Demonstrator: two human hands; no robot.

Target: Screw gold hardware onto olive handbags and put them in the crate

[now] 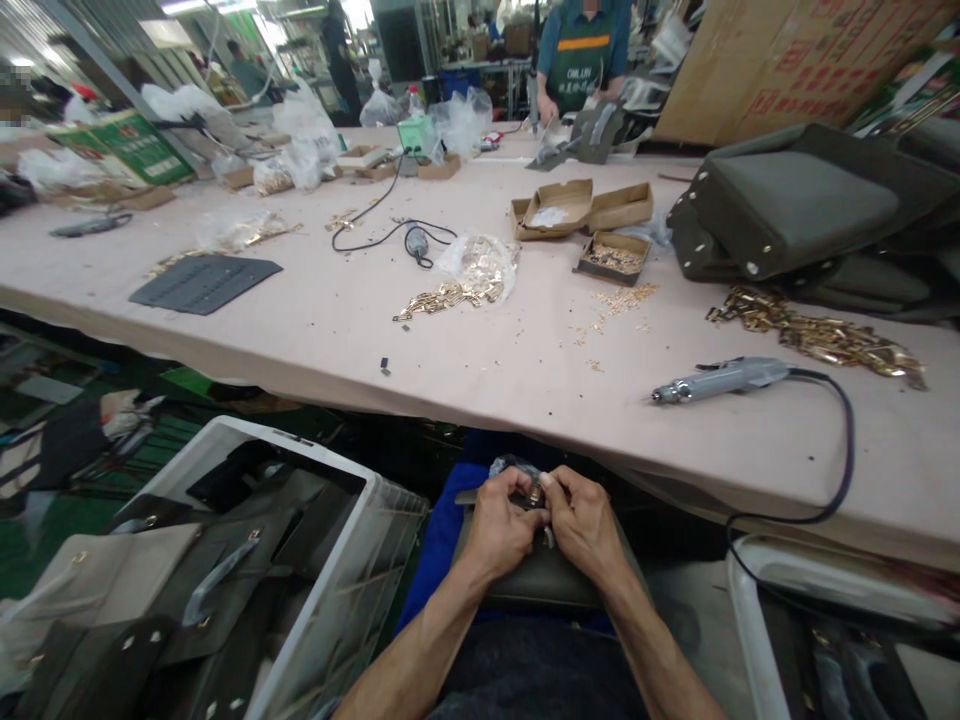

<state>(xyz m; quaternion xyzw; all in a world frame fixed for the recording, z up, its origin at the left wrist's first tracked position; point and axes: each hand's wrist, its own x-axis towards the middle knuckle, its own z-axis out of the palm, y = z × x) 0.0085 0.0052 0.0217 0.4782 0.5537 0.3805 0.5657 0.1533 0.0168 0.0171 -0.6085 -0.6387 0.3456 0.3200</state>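
Observation:
A dark olive bag (pixel 544 580) lies across my lap, over blue cloth. My left hand (pixel 501 522) and my right hand (pixel 583 512) meet at its upper part, fingers closed around a small gold-coloured metal fitting (pixel 535 493). Both thumbs press close to the fitting, and the fingers partly hide it. Crumpled clear plastic (pixel 508 466) shows just beyond the left fingers. On the table ahead and to the right lies a grey electric screwdriver (pixel 720 379), apart from both hands, with its dark cable looping down over the edge.
A white crate (pixel 322 445) with dark bag pieces stands at left; another bin (pixel 742 600) is at right. The table (pixel 465 390) carries gold fittings (pixel 450 297), a box of small screws (pixel 613 258) and stacked olive bags (pixel 810 200). A person (pixel 585 60) works across it.

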